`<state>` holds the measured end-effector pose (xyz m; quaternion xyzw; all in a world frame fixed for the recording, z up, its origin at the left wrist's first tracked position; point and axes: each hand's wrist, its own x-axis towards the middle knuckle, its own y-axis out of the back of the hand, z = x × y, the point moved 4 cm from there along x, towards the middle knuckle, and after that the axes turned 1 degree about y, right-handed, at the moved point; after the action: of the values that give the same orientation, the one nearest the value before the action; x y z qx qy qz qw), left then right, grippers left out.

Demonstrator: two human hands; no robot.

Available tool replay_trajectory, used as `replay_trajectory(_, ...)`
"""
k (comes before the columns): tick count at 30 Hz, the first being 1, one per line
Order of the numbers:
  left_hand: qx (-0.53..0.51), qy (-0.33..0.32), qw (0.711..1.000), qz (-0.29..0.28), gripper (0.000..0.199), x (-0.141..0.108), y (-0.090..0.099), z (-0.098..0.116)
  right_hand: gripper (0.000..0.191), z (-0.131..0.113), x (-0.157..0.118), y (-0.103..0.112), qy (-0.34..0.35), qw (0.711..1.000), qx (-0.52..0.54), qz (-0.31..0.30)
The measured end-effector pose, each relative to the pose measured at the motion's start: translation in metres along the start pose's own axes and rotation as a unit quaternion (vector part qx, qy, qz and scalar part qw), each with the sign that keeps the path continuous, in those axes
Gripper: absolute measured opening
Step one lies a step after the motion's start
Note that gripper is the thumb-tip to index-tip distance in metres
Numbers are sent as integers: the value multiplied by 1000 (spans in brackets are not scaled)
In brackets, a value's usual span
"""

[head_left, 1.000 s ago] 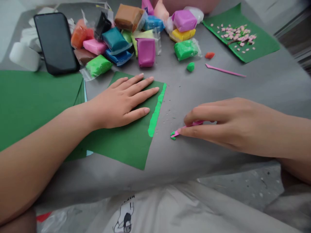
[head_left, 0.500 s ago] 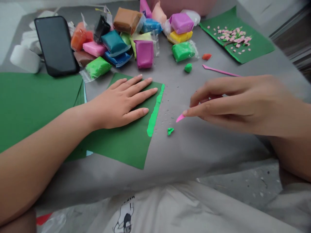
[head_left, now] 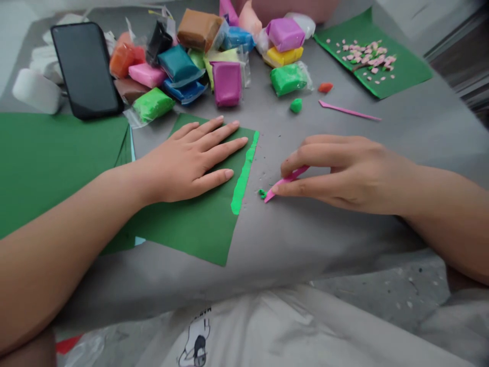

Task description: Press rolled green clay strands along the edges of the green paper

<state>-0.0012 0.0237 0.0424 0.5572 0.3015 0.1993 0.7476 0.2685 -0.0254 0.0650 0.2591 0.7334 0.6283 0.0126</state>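
Observation:
My left hand lies flat with fingers spread on a dark green sheet. A bright green clay strip runs along the sheet's right edge, a little right of my fingertips. My right hand pinches a pink tool between thumb and fingers. The tool's tip is down at the grey table, against a small green clay scrap. Tiny crumbs are scattered between the strip and the tool.
Wrapped clay blocks and a black phone lie at the back left. A green clay ball, an orange piece and a second pink tool sit beyond my right hand. A blossom picture is at back right.
My right hand has moved left and slightly nearer with the pink tool, whose tip has come to the green scrap. The scrap has shifted slightly up and left. My left hand has stayed put.

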Motion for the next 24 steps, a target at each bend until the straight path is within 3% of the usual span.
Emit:
replay_trajectory(6,-1,4,1000,-3,78,1,-2,-1,44,8,-2,15,1,1000,4,-30)
replay_trajectory(10,-5,6,1000,-4,78,0,-2,-2,36,14,-3,30,-41,999,18,11)
replay_trajectory(14,-10,3,1000,-1,79,0,-1,-2,36,18,-5,22,-57,998,13,4)
replay_trajectory(19,2,3,1000,0,78,1,-2,-2,40,24,-7,10,23,999,29,17)
replay_trajectory(24,2,7,1000,-2,79,1,-2,-1,41,41,-11,14,-27,998,48,29)
